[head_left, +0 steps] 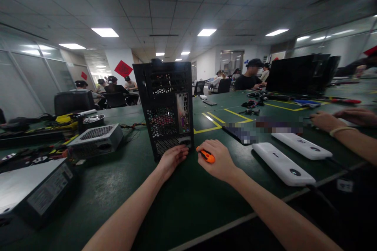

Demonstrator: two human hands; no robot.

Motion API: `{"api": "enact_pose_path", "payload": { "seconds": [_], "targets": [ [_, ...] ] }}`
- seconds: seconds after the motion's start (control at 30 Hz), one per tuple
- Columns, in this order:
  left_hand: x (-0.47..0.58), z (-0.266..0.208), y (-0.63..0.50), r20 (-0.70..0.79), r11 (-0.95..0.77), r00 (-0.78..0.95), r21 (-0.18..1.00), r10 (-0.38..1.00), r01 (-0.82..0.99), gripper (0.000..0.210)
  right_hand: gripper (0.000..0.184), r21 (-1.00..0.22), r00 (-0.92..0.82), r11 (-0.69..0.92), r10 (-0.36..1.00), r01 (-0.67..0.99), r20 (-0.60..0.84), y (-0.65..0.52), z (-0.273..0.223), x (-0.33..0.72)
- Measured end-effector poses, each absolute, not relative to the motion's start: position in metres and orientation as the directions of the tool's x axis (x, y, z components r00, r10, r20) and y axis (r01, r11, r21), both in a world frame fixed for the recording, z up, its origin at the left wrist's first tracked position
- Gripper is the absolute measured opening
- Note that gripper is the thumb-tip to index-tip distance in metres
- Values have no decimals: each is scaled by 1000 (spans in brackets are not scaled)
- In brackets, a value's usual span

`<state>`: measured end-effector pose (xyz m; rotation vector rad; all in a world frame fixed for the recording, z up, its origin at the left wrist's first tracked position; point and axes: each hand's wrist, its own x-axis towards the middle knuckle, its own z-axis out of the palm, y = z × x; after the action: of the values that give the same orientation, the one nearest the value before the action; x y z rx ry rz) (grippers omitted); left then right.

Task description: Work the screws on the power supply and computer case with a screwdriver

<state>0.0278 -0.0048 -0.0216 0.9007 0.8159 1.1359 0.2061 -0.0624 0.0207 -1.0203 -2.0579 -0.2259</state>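
Observation:
A black computer case [165, 106] stands upright on the green table, its rear panel with ports and vent holes facing me. At the panel's lower right, near the power socket, my left hand [172, 160] is open, fingers stretched out against or just in front of the case. Just to the right of the case, my right hand [217, 160] grips an orange-and-black screwdriver [208, 156] by the handle. Its shaft and tip cannot be made out. A small gap separates the two hands.
Left of the case are a power supply [96, 140], a larger silver-grey unit [35, 192] and a metal bowl [93, 120]. White power banks [282, 164], a dark phone [240, 134] and another person's hands [325, 121] are on the right. A monitor [291, 73] stands behind.

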Motion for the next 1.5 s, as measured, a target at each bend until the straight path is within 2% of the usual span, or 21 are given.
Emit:
{"api": "enact_pose_path", "payload": {
  "seconds": [0.53, 0.67, 0.83, 1.5],
  "targets": [
    [28, -22, -8, -89, 152, 168, 900, 982, -408, 19, 9, -191, -366, 691, 572, 698, 734, -63, 19, 206],
    [27, -24, -4, -110, 184, 200, 895, 974, -407, 17, 12, -185, -424, 736, 555, 651, 716, -66, 19, 202],
    [25, -28, -2, -56, 160, 253, 896, 966, -414, 12, 13, -149, -485, 758, 541, 635, 687, -65, 16, 197],
    [26, -26, -4, -55, 154, 243, 899, 968, -410, 10, 13, -104, -494, 750, 526, 653, 692, -64, 14, 196]
  ]
}}
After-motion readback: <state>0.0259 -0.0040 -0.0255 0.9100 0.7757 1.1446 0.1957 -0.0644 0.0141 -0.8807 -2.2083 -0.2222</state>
